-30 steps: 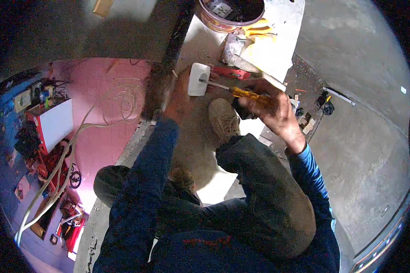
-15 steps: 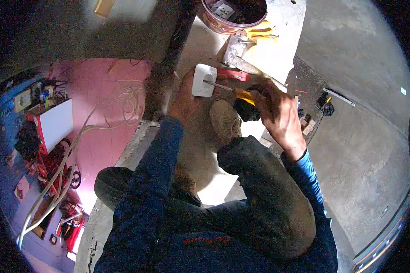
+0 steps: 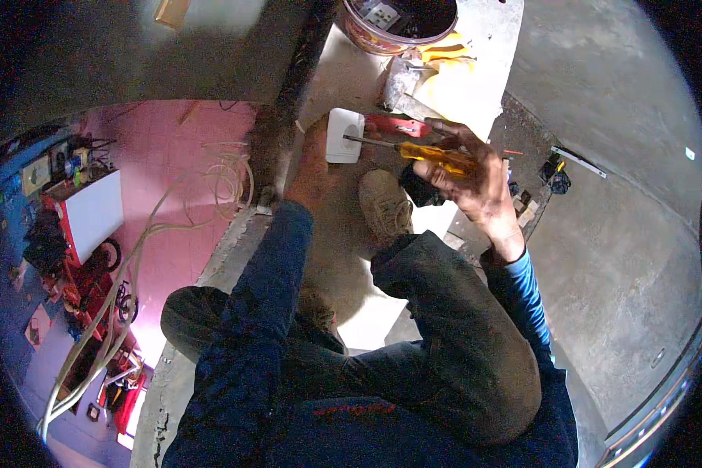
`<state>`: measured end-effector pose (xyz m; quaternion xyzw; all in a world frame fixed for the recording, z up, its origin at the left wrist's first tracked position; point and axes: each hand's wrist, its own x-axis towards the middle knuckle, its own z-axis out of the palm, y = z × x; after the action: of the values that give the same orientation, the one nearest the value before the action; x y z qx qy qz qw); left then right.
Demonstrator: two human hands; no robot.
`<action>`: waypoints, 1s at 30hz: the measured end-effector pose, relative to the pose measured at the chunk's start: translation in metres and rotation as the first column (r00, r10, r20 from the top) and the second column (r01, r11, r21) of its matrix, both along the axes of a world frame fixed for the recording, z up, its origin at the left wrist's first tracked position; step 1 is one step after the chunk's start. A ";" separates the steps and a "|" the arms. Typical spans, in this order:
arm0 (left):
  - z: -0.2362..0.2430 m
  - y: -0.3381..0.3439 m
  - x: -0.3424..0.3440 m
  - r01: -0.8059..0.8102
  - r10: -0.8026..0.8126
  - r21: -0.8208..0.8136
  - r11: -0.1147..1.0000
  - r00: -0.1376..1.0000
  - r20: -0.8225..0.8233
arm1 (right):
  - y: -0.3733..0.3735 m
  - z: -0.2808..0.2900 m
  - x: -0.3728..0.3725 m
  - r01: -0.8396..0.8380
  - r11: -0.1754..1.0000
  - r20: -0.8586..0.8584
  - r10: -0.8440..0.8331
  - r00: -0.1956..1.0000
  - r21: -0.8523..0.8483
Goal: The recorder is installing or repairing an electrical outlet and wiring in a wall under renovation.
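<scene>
My left hand is closed around a white rectangular wall socket, holding it up with its front toward me. A screwdriver with a yellow handle lies almost level, its shaft tip at the middle of the socket's face. My right hand grips that handle, thumb below it and the other fingers on its far side. Behind the handle, a red tool rests on the ledge, close to the socket; its kind I cannot make out. The fingers behind the socket are mostly hidden.
A dark bucket with sockets inside stands at the ledge's far end. Yellow-handled pliers and a hammer lie before it. My shoe is on the ledge. Loose pale cables hang over the drop at left.
My right hand has shifted its fingers on the screwdriver, so more of the handle shows. The socket has moved slightly left and up, with the screwdriver tip still at its face.
</scene>
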<state>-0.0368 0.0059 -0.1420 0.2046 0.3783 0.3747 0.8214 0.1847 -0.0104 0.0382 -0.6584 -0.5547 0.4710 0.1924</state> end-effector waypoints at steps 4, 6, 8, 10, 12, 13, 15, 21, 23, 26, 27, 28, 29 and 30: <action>-0.011 -0.002 0.001 -0.013 0.013 0.000 1.000 0.997 -0.072 | -0.005 -0.014 0.008 -0.095 0.994 0.206 0.083 0.975 0.051; -0.010 -0.002 0.004 -0.075 0.073 -0.040 0.996 0.996 -0.051 | -0.004 -0.010 0.000 0.007 0.992 -0.048 -0.001 0.999 0.123; -0.006 0.003 0.007 -0.041 0.028 -0.031 0.999 0.941 -0.338 | -0.003 -0.017 -0.001 0.043 0.998 -0.107 -0.039 0.994 0.038; 0.003 0.010 0.010 -0.004 -0.016 -0.032 0.999 0.804 -0.594 | 0.001 -0.007 -0.002 0.103 0.981 -0.170 -0.132 0.977 -0.166; 0.009 0.010 0.009 0.016 -0.035 -0.033 0.999 0.713 -0.700 | -0.007 -0.025 0.012 0.033 0.997 0.005 -0.032 0.999 -0.071; 0.011 0.005 0.004 0.040 -0.027 0.026 0.999 0.921 -0.389 | -0.012 -0.034 0.019 -0.056 0.998 0.186 0.054 0.981 0.005; 0.007 0.000 -0.008 0.032 -0.028 0.091 0.995 0.999 -0.043 | -0.005 -0.021 0.007 -0.215 0.968 0.254 0.177 0.951 0.132; 0.019 0.002 -0.004 0.017 0.005 0.116 0.993 0.982 -0.187 | -0.012 -0.032 0.015 -0.227 0.963 0.185 0.198 0.963 0.148; 0.011 0.006 0.004 -0.013 0.012 -0.083 0.996 1.000 -0.016 | -0.027 -0.059 0.025 -0.054 0.984 0.225 0.014 0.974 0.172; 0.012 0.001 0.002 -0.020 0.021 0.008 1.000 0.992 -0.124 | -0.009 -0.021 0.001 0.073 0.990 -0.129 -0.057 0.990 0.117; 0.010 0.001 0.001 -0.019 0.020 0.008 1.000 0.992 -0.127 | -0.005 -0.017 0.000 0.059 0.998 -0.170 -0.057 0.984 0.007; 0.007 0.002 -0.001 -0.042 0.036 -0.084 0.996 0.997 -0.066 | -0.003 -0.016 0.000 0.039 0.994 -0.211 -0.060 0.976 -0.103; 0.006 0.002 0.001 -0.055 0.056 -0.177 0.983 0.998 0.004 | -0.006 -0.021 0.007 0.043 0.994 -0.204 -0.063 0.977 -0.102; 0.010 0.003 0.002 -0.052 0.053 -0.176 0.983 0.999 0.005 | -0.011 -0.033 0.018 -0.054 0.998 0.013 0.055 0.998 -0.016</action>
<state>-0.0343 0.0086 -0.1316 0.1195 0.4111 0.3624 0.8279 0.2031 -0.0218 0.0048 -0.6476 -0.5700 0.4759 0.1707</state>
